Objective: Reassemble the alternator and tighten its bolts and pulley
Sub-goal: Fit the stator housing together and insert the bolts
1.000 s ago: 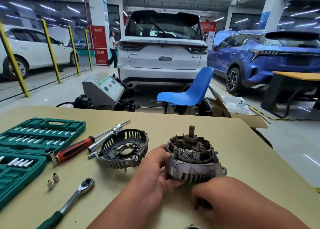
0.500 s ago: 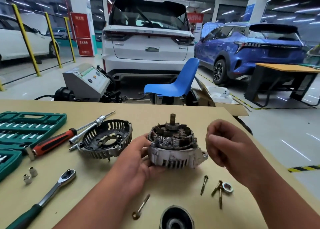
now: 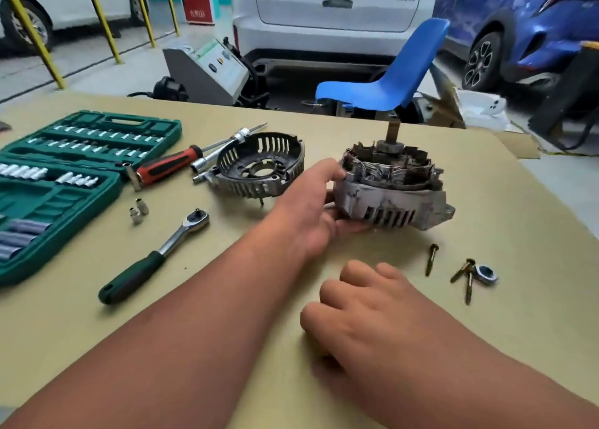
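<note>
Grimy grey half-built alternator body (image 3: 392, 198) sits mid-counter (image 3: 518, 234), long axis vertical, rusty rotor shaft (image 3: 393, 132) pointing straight up, probably so the black slotted end cover (image 3: 241, 187) just to its left can drop on. Left hand (image 3: 311, 214) has its grip wrapped round the housing's left side, steadying it. Right hand (image 3: 366, 308) hovers curled near the loose bolts (image 3: 431, 259); can't tell if its grip holds anything.
</note>
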Tool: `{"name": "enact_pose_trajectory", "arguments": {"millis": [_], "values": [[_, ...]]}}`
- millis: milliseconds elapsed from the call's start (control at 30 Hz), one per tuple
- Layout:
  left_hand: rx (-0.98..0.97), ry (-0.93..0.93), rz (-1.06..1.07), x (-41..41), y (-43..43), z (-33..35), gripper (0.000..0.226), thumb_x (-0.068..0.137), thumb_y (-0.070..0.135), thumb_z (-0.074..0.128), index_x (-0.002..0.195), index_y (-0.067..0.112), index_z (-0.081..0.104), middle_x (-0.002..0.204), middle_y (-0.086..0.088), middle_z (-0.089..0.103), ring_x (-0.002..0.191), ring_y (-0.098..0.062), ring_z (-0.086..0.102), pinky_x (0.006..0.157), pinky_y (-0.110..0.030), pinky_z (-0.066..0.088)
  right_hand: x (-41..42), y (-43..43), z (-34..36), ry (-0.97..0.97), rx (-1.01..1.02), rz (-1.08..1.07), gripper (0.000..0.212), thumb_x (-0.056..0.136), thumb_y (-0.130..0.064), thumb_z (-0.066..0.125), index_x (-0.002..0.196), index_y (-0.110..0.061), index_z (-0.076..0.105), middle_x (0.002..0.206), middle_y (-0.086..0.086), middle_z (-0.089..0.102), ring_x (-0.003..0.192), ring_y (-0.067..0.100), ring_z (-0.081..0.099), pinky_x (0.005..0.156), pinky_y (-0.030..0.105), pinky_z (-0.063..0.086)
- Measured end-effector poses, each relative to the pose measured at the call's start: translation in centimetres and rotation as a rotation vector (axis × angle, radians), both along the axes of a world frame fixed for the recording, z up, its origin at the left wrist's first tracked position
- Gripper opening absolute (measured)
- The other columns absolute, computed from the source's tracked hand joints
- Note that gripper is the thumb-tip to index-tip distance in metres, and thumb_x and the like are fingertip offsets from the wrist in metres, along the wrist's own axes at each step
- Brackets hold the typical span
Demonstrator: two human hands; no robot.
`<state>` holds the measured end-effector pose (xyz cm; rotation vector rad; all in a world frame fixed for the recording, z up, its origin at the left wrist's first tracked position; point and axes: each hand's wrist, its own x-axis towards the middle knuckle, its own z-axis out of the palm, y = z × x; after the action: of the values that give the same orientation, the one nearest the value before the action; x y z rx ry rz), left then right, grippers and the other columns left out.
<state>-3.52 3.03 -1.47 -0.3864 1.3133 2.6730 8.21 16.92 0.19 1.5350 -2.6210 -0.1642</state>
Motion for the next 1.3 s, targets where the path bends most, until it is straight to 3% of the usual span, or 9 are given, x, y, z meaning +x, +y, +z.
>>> {"name": "enact_pose_trajectory", "arguments": {"millis": [333, 400, 533, 633, 733, 900, 1000, 1133, 1300], "values": [[-0.01, 0.043, -0.041, 0.1, -0.2, 0.0, 0.031, 0.09, 0.01, 0.048, 0.09, 0.018, 0.079, 0.102, -0.016, 0.065, 0.098, -0.039, 0.063, 0.081, -0.065, 0.06, -1.2, -1.5, -2.0, 0.087, -0.073, -0.093, 0.019, 0.079, -0.03, 0.058, 0.084, -0.027, 0.041, 0.066, -0.008, 0.055, 0.068, 0.022, 0.055, 0.066, 0.034, 0.038], [-0.004, 0.05, -0.049, 0.3, -0.2, 0.1, 0.036, 0.091, 0.007, 0.046, 0.105, 0.019, 0.077, 0.108, -0.015, 0.063, 0.098, -0.037, 0.062, 0.074, -0.06, 0.062, -1.4, -1.2, -0.9, 0.003, -0.18, -0.083, 0.018, 0.08, -0.031, 0.055, 0.089, -0.027, 0.041, 0.074, -0.009, 0.057, 0.078, 0.019, 0.054, 0.072, 0.036, 0.044], [-0.019, 0.078, -0.068, 0.3, 0.1, 0.1, 0.052, 0.082, 0.0, 0.053, 0.127, 0.022, 0.069, 0.114, -0.019, 0.067, 0.091, -0.034, 0.067, 0.075, -0.047, 0.063, -3.2, 1.7, 2.8, -0.373, -0.8, -0.056, 0.018, 0.086, -0.023, 0.059, 0.102, -0.031, 0.061, 0.092, -0.013, 0.065, 0.083, 0.011, 0.062, 0.074, 0.023, 0.05], [-0.066, 0.113, -0.094, 0.2, 0.5, 0.2, 0.052, 0.086, -0.005, 0.05, 0.125, 0.025, 0.069, 0.117, -0.016, 0.071, 0.081, -0.027, 0.076, 0.062, -0.045, 0.063, -7.0, 4.9, 5.8, -0.317, -1.366, -0.19, 0.024, 0.088, -0.018, 0.064, 0.104, -0.035, 0.072, 0.09, -0.005, 0.076, 0.078, 0.012, 0.071, 0.071, 0.022, 0.056], [-0.102, 0.128, -0.123, 0.4, 0.5, 0.3, 0.056, 0.09, -0.009, 0.042, 0.129, 0.023, 0.067, 0.119, -0.019, 0.072, 0.079, -0.026, 0.078, 0.058, -0.04, 0.061, -11.9, 7.0, 6.7, -0.319, -1.652, -0.471, 0.015, 0.098, -0.013, 0.064, 0.108, -0.022, 0.07, 0.089, 0.001, 0.077, 0.085, 0.015, 0.071, 0.074, 0.032, 0.055], [-0.215, 0.162, -0.164, 1.3, 0.2, 0.5, 0.08, 0.062, 0.0, 0.05, 0.139, 0.02, 0.06, 0.13, -0.025, 0.069, 0.11, -0.044, 0.07, 0.085, -0.057, 0.054, -16.9, 6.4, 5.1, -0.563, -1.573, -0.629, 0.008, 0.103, -0.014, 0.063, 0.109, -0.013, 0.067, 0.082, 0.0, 0.075, 0.076, 0.015, 0.065, 0.072, 0.039, 0.052], [-0.234, 0.186, -0.154, 1.4, 0.4, 0.3, 0.074, 0.069, 0.011, 0.055, 0.142, 0.023, 0.06, 0.131, -0.022, 0.07, 0.124, -0.05, 0.064, 0.111, -0.072, 0.042, -17.1, 5.0, 4.1, -0.566, -1.481, -0.598, 0.007, 0.1, -0.017, 0.065, 0.105, -0.021, 0.069, 0.085, 0.002, 0.078, 0.077, 0.015, 0.069, 0.073, 0.038, 0.053], [-0.382, 0.236, -0.165, 1.4, 0.9, -0.2, 0.064, 0.079, 0.042, 0.077, 0.139, 0.048, 0.056, 0.123, -0.002, 0.077, 0.11, -0.029, 0.076, 0.101, -0.055, 0.057, -16.7, 4.3, 3.9, -0.562, -1.426, -0.467, 0.01, 0.091, -0.023, 0.067, 0.097, -0.031, 0.07, 0.087, 0.003, 0.078, 0.08, 0.014, 0.071, 0.074, 0.035, 0.054], [-0.411, 0.277, -0.161, 1.3, 1.1, -0.6, 0.068, 0.071, 0.047, 0.08, 0.135, 0.049, 0.056, 0.122, 0.006, 0.077, 0.11, -0.019, 0.076, 0.098, -0.046, 0.06, -16.7, 4.4, 4.9, -0.59, -1.231, -0.339, 0.017, 0.089, -0.017, 0.068, 0.097, -0.031, 0.073, 0.089, 0.003, 0.078, 0.088, 0.016, 0.075, 0.077, 0.028, 0.055]]}}
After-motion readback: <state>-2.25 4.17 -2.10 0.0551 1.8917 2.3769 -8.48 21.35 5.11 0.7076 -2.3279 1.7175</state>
